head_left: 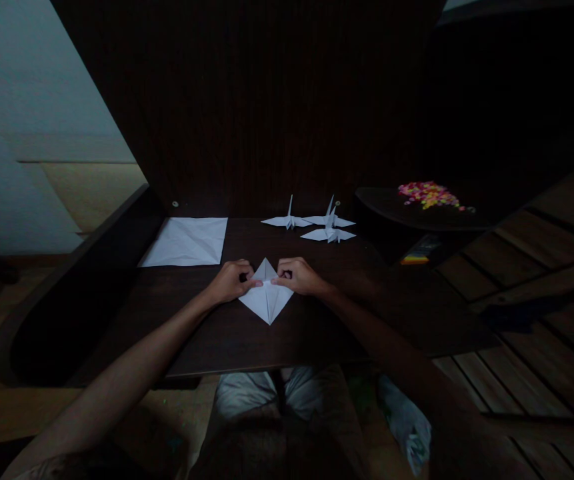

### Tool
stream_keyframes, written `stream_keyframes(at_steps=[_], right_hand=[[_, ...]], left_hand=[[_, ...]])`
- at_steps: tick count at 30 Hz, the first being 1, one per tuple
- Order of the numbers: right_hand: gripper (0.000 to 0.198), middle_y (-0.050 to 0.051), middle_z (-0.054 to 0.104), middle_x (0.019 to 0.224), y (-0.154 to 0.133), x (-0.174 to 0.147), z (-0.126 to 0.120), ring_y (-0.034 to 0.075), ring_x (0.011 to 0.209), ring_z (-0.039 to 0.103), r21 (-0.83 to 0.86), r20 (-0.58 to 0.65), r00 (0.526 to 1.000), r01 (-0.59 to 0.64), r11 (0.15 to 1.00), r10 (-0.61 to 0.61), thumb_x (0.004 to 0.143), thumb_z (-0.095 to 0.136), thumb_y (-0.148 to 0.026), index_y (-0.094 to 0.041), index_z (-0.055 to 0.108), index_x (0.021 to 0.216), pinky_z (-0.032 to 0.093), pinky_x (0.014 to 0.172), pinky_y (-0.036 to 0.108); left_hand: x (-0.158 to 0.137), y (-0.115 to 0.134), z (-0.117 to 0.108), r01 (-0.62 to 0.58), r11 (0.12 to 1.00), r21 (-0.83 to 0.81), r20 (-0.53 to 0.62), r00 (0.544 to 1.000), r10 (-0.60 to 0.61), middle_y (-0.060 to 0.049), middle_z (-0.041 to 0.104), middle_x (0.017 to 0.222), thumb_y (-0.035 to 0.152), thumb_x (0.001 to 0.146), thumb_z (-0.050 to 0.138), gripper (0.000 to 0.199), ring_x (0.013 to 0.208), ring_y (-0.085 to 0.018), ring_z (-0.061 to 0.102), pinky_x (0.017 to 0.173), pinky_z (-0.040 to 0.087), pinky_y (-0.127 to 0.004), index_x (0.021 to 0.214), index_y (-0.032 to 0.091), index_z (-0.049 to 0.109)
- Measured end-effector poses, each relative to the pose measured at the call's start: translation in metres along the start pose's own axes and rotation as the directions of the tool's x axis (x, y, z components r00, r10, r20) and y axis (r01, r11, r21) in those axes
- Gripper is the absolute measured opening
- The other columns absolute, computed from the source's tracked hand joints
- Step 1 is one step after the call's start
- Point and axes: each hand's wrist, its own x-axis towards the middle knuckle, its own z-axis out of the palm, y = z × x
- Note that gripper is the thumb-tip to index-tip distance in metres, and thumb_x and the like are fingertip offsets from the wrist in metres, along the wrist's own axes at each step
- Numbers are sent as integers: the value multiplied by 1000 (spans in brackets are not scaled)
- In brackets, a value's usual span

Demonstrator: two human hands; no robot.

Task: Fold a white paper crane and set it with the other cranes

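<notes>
A white sheet of origami paper [269,304], folded into a diamond with a crease down its middle, lies on the dark desk in front of me. My left hand [233,281] grips its left side, the thumb pressed on top near the centre. From the other side my right hand [301,276] holds it the same way, thumb pointing inward. Both hands' fingers are curled, and some fingertips are hidden behind the paper's edges. Beyond my hands stand several white paper cranes [327,232] with spread wings, close together.
A creased white paper sheet [187,241] lies flat at the desk's [207,347] back left. Small pink and yellow pieces [431,195] are heaped on a raised shelf [381,200] at the right. A dark panel [267,100] rises behind; a curved side wall [67,293] bounds the left.
</notes>
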Motion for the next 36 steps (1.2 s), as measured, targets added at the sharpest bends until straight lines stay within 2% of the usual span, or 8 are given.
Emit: stream_keyframes(at_steps=[11, 17, 21, 28, 32, 36], right_hand=[[19, -2, 51, 62, -4, 3, 2, 9, 55, 44, -19, 0, 999, -47, 999, 47, 73, 68, -20, -14, 57, 58, 31, 53, 21], [20, -2, 53, 61, -5, 8, 1, 9, 55, 45, -101, 31, 999, -39, 994, 43, 72, 70, -18, -14, 57, 57, 28, 53, 22], [18, -1, 55, 63, -6, 8, 2, 8, 56, 45, -136, 36, 996, -71, 988, 77, 72, 72, -18, -13, 60, 59, 27, 54, 22], [15, -1, 56, 66, -7, 6, 3, 9, 58, 47, -109, -4, 992, -123, 986, 123, 72, 73, -20, -13, 64, 63, 29, 54, 21], [15, -1, 55, 66, -9, 6, 0, 8, 57, 47, -100, 16, 986, -161, 982, 163, 72, 73, -22, -12, 65, 66, 30, 54, 21], [19, -2, 54, 68, -13, 4, -1, 8, 57, 47, -84, 38, 984, -171, 982, 174, 67, 78, -25, -12, 63, 66, 31, 53, 20]], left_hand=[[-1, 3, 0, 25, 1000, 5, 0, 1000, -25, 1, 52, 64, 36, 78, 65, 26, 60, -12, 49, 56, 37, -23, 63, 16, 58], [2, 11, 1, 38, 995, -90, 13, 999, -37, -3, 62, 74, 38, 78, 66, 24, 70, -15, 56, 66, 43, -25, 71, 15, 66], [3, 7, 4, 50, 997, -62, -34, 998, -53, -3, 64, 68, 38, 82, 62, 27, 66, -15, 56, 62, 42, -25, 69, 15, 68], [3, 7, 3, 27, 1000, -14, -40, 999, -28, -4, 65, 68, 38, 81, 64, 26, 65, -16, 58, 61, 43, -25, 70, 16, 69], [0, 9, 1, 33, 999, -12, 12, 999, -32, -4, 66, 72, 42, 78, 67, 27, 72, -18, 59, 67, 45, -27, 73, 16, 68], [-8, 10, 2, 48, 998, 45, 16, 999, -48, -6, 68, 85, 43, 72, 73, 32, 79, -21, 60, 73, 47, -30, 87, 16, 69]])
